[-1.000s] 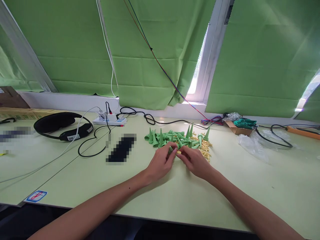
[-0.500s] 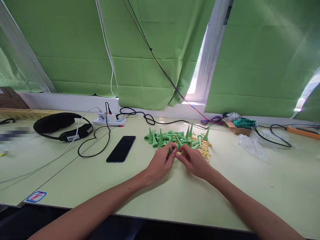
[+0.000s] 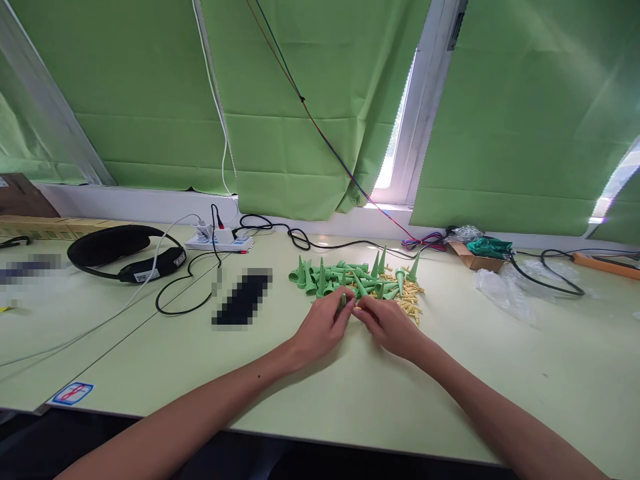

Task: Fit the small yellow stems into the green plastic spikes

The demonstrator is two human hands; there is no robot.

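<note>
1. Right here in the left hand (image 3: 320, 323) — grasping a green cone (image 3: 343, 301) between thumb and forefinger, pinched fairly tight, with barely any opening around it.
2. Now for its long axis: close to upright, narrow tip up, base lost behind the fingers.
3. Over to the right hand (image 3: 395, 325): reaching in from the other side, fingertips drawn together and meeting the left ones, just right of the held cone. Hard to tell whether gripping anything small in there; too well covered.
4. Nearer to that cone? Definitely the left hand, wrapped about it — with the right fingertips just beside.
5. Straight beyond both sets of fingertips: loose cones (image 3: 321, 279), heaped close by, some standing, many lying over.
6. Beyond the right fingers, and out to their right: yellow pegs (image 3: 412, 310), scattered on the table (image 3: 310, 407) and partly in among the cones.
</note>
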